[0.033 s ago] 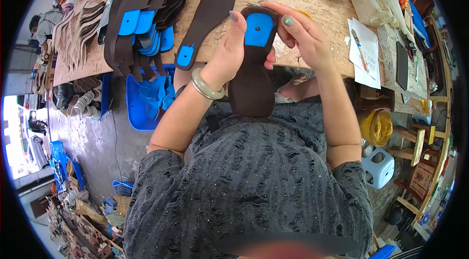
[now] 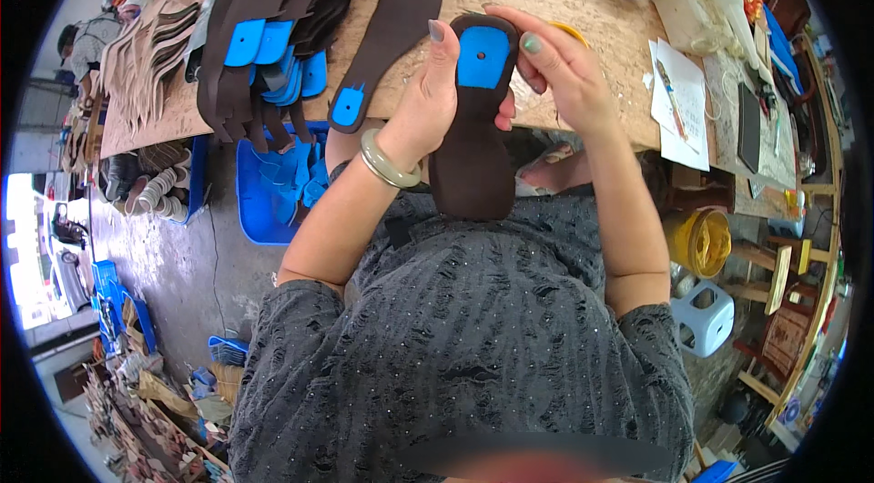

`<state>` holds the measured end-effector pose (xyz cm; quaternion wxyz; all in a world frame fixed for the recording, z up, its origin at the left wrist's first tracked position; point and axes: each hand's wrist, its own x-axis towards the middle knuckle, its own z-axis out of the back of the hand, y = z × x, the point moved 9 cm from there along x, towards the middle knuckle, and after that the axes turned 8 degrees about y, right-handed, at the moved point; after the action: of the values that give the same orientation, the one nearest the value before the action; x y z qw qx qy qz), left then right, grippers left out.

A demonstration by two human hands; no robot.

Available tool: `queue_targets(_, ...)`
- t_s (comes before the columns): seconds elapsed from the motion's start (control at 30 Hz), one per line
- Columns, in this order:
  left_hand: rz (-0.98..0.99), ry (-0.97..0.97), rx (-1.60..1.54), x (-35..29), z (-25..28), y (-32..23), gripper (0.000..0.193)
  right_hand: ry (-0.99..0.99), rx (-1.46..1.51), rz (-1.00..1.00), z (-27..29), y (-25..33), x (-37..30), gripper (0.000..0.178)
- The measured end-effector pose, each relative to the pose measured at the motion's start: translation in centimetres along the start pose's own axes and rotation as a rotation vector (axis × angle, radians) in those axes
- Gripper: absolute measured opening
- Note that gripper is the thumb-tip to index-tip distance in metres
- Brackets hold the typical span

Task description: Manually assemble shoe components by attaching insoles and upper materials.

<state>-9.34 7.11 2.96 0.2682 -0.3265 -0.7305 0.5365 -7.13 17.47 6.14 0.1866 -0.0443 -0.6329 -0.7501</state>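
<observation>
Hands, left hand (image 2: 428, 96) and right hand (image 2: 557, 73), both clasped around brown sole (image 2: 473, 155) (blue heel patch (image 2: 482, 57)).

White paper sheets (image 2: 681, 110) on the bench's right

One head-worn fisheye view looks steeply down over the wearer's chest toward the wooden workbench (image 2: 583, 5) ahead. The bench sits close, filling the top; floor curves away below and left of it.
</observation>
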Motion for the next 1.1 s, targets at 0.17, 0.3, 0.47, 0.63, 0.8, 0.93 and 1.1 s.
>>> queue_targets(0.17, -0.227, -0.278, 0.456, -2.1, 1.9, -2.5, 0.042, -0.256, -0.068, 0.051, -2.4, 0.3, -0.2, 0.036)
queue_targets(0.3, -0.505, -0.286, 1.182, -4.4, 0.8, -1.5, 0.038, -0.308, -0.328, 0.253, -3.3, 0.5, -0.6, 0.037)
queue_targets(0.47, -0.2, -0.25, 0.546, -5.5, 2.3, -1.9, 0.035, -0.156, -0.198, 0.099, -5.1, -0.4, -1.2, 0.046)
queue_targets(0.63, -0.149, -0.047, 0.255, -5.9, 0.1, -1.3, 0.043, -0.077, -0.014, 0.115, -4.9, -0.5, -0.8, 0.048)
queue_targets(0.8, -0.23, 0.065, 0.203, -6.0, -1.2, -1.7, 0.054, 0.116, -0.085, 0.224, -5.7, 4.4, 0.1, 0.036)
queue_targets(0.93, -0.278, 0.131, 0.293, -6.7, -2.2, -2.2, 0.06, 0.204, -0.043, 0.171, -6.1, 6.0, -0.3, 0.033)
queue_targets(1.1, -0.382, 0.125, 0.343, -7.8, -2.6, -2.9, 0.067, 0.163, -0.062, 0.116, -7.2, 7.5, -1.5, 0.034)
